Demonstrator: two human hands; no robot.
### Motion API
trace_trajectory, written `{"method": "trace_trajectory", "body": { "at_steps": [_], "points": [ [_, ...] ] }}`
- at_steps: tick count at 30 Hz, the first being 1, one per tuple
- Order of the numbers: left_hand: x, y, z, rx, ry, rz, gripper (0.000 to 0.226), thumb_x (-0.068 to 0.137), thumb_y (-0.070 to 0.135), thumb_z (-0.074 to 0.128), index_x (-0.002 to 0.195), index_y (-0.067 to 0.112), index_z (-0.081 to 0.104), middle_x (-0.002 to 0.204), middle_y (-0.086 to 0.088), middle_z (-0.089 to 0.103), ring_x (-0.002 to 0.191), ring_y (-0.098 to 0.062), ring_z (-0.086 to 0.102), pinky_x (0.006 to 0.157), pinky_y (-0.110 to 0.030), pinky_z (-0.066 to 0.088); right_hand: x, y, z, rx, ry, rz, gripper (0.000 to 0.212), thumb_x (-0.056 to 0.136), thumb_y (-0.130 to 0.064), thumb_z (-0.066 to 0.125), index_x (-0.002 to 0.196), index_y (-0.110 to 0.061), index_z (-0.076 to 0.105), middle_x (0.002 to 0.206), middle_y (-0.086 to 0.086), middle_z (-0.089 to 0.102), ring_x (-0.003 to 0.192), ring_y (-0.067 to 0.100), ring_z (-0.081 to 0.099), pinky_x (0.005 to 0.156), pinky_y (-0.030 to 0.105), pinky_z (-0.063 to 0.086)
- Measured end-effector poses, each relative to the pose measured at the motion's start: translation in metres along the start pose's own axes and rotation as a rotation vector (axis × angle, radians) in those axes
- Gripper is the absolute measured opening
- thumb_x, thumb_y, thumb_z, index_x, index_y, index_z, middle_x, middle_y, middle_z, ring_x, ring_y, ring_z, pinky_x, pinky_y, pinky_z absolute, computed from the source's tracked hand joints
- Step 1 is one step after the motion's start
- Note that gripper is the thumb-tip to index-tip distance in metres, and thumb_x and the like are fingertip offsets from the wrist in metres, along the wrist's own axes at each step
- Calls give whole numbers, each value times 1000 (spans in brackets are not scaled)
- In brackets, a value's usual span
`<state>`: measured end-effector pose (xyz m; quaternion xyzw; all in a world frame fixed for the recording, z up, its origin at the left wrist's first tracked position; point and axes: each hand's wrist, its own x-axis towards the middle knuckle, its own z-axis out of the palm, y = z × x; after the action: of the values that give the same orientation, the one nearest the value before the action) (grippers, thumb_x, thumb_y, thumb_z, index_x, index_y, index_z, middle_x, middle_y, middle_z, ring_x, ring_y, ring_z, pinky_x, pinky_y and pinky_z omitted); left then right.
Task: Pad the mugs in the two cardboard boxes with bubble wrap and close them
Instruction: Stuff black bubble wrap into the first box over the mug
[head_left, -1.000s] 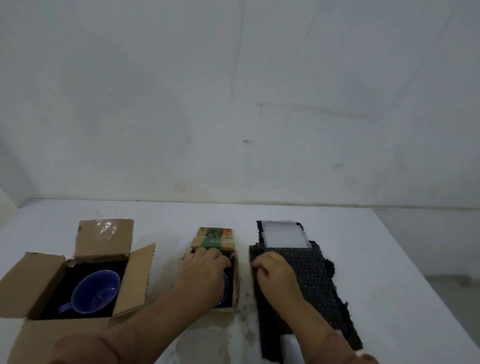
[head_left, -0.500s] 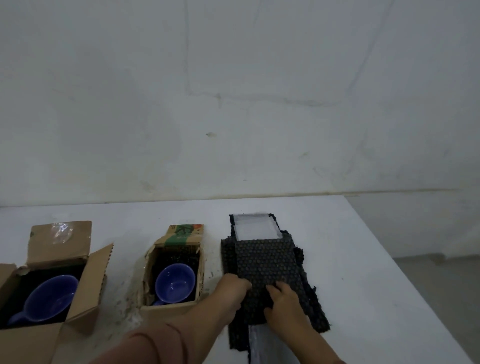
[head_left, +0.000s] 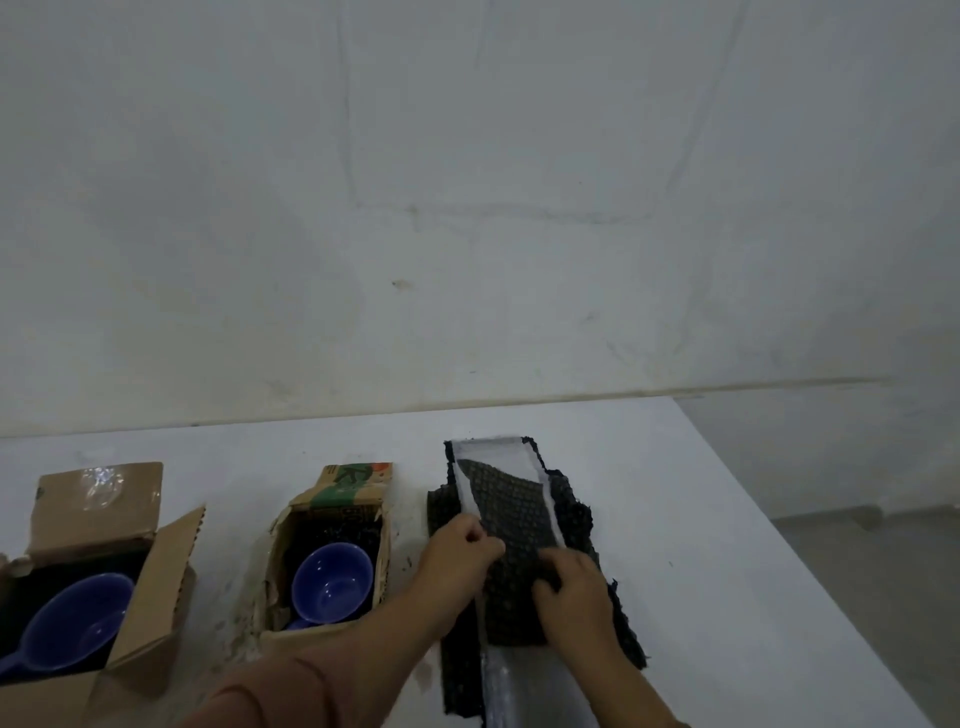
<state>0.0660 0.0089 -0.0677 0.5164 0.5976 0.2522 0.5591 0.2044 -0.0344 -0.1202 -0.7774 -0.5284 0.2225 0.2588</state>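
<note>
**Two open boxes, two mugs, wrap pile under my hands**

1. Large cardboard box (head_left: 161, 571), far left on the white table (head_left: 753, 571). The flaps are up, the inside is dark, and the left and bottom frame edges cut it off.
2. Blue mug (head_left: 72, 629), inside that box, tilted with its mouth towards me. Its handle runs out of frame.
3. Small cardboard box (head_left: 337, 493), near the middle, open, with green print on the back flap.
4. Second blue mug (head_left: 332, 579), inside the small box. The near wall mostly hides its handle.
5. My left hand (head_left: 457, 553), just right of the small box. The fingers are curled and pinch the left edge of the top sheet.
6. Top sheet of black bubble wrap (head_left: 511, 514), its far end lifted off the pile.
7. Bubble wrap pile (head_left: 571, 509), black sheets with a clear layer (head_left: 488, 449) between them. I cannot tell the sheet count. My forearms cover the near end, which runs off the bottom of the frame.
8. My right hand (head_left: 571, 592), on the near part of the top sheet. The fingers are bent down into it and grip it, and the fingertips are hidden.
</note>
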Motion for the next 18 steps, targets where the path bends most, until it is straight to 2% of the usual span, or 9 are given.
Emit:
{"method": "trace_trajectory", "body": {
  "at_steps": [2,4,5,7,9,10,12,15,18],
  "points": [
    [-7,13,-20,-206,-44,0,23,86,14,59,66,16,47,79,-13,56,77,-26,57,70,-38,45,5,-12,-16,288,29,119,27,85,-13,58,112,-18,57,114,0,53,107,18,50,87,28,41],
    [-16,23,-41,-455,-106,-17,3,87,8,55,85,7,56,100,-22,62,99,-38,61,89,-50,48,9,-27,-27,622,-131,275,10,87,-18,60,95,-19,54,101,1,53,92,18,51,76,28,41],
    [-17,24,-53,-545,-117,-20,8,88,5,52,96,4,56,107,-24,63,104,-40,60,93,-52,47,9,-35,-30,787,-243,339,9,88,-18,59,88,-16,51,97,5,55,88,20,52,73,30,42],
    [-23,23,-74,-638,-102,22,15,89,3,50,103,3,56,107,-24,65,100,-39,62,88,-50,50,9,-52,-31,1041,-447,399,9,89,-10,56,84,-12,48,94,12,57,86,26,55,69,36,46],
    [-29,21,-94,-589,-28,74,6,90,1,50,86,2,55,86,-20,66,81,-31,63,69,-39,53,5,-72,-32,1168,-510,369,13,90,1,48,86,-11,49,98,14,59,87,28,56,64,36,49],
    [-30,19,-104,-507,67,91,15,89,2,53,76,8,52,78,-15,62,74,-26,59,64,-35,48,5,-82,-32,1192,-493,321,17,90,5,46,88,-12,50,102,13,59,89,28,57,63,36,50],
    [-33,14,-123,-293,242,127,17,88,5,59,77,14,49,80,-13,59,75,-25,58,66,-35,45,7,-99,-33,1125,-448,170,28,89,8,47,98,-16,58,112,9,60,99,24,59,70,32,51],
    [-42,9,-145,-143,278,194,30,92,10,56,113,32,51,92,-24,62,87,-35,64,71,-35,50,8,-121,-35,739,-397,-57,43,88,4,55,117,-26,60,122,-1,58,113,16,56,85,21,50],
    [-52,10,-161,55,227,259,33,92,16,58,120,34,57,104,-5,64,101,-22,62,84,-27,48,8,-144,-37,385,-224,-227,27,86,-6,60,108,-20,66,115,-1,60,104,12,56,89,18,47]
  ]
}}
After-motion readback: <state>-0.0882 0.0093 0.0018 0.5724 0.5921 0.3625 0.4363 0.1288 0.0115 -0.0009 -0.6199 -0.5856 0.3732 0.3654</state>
